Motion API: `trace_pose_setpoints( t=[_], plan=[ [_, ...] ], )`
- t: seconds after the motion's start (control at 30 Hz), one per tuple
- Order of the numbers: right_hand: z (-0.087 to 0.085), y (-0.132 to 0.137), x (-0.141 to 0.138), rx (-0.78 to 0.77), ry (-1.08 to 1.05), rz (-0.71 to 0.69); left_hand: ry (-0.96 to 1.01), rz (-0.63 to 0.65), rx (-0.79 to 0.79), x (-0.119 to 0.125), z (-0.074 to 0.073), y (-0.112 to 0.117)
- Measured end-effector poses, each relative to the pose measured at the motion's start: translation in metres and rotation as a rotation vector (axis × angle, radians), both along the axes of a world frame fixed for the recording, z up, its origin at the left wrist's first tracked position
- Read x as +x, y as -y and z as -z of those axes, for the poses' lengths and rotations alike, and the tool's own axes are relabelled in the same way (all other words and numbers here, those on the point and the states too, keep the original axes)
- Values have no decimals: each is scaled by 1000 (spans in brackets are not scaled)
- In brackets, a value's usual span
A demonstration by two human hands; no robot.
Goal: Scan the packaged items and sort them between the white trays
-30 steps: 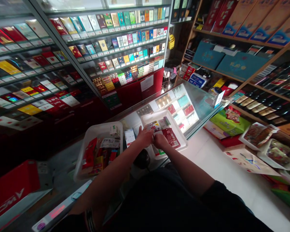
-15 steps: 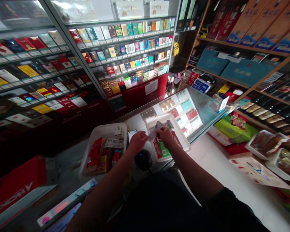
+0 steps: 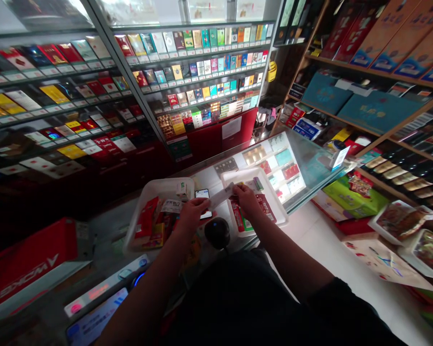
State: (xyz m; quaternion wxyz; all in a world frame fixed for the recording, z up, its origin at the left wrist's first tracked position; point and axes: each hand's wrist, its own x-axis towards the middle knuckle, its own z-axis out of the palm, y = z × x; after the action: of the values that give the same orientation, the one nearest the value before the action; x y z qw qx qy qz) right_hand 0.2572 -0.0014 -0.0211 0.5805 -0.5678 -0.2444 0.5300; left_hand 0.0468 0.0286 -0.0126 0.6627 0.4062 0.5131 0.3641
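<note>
A pale, flat strip-like packet [image 3: 221, 196] is stretched between my two hands; its print is too blurred to read. My left hand [image 3: 194, 214] is closed on its left end, over the gap between the two tubs. At the other end my right hand [image 3: 245, 197] pinches it above the right white tub [image 3: 278, 211], which holds red and green packets. The left white tub [image 3: 133, 229] contains red and yellow packets and a small white box [image 3: 182, 189]. A lit phone [image 3: 202, 193] lies behind my left fingers, and a black rounded device [image 3: 217, 232] stands below.
Shelves of small boxes [image 3: 202, 67] line the back. The glass counter [image 3: 303, 158] runs right, with a small sign [image 3: 339, 157] on it. A red box [image 3: 32, 269] and a lit screen [image 3: 97, 317] are at lower left. Bags and cartons [image 3: 350, 197] fill the right side.
My left hand has moved left and down, away from my right hand, and the packet now spans between them. The view has shifted slightly, and more of the phone shows.
</note>
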Motion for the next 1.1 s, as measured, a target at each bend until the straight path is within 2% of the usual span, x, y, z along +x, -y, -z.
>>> trace_pose_setpoints(
  t=[0.2,0.27,0.4,0.6,0.73,0.87,0.97,1.1],
  plan=[
    [5,1,4,33,130,-92,-24,-58,-10,-22,-1,-3],
    [5,2,2,41,189,-137,-64,-54,36,-30,2,-4],
    [6,4,-2,83,410,-244,-177,-15,182,-47,9,-5],
    [10,4,-5,116,740,-332,-373,21,242,-65,21,-7],
    [14,3,-8,127,865,-407,-537,69,366,-74,25,-8],
    [21,2,-12,162,951,-442,-635,122,568,-83,25,-8],
    [26,0,-16,229,1025,-444,-689,148,701,-88,26,-5],
    [31,-2,-20,342,1156,-417,-781,146,772,-95,32,-1]
  ],
)
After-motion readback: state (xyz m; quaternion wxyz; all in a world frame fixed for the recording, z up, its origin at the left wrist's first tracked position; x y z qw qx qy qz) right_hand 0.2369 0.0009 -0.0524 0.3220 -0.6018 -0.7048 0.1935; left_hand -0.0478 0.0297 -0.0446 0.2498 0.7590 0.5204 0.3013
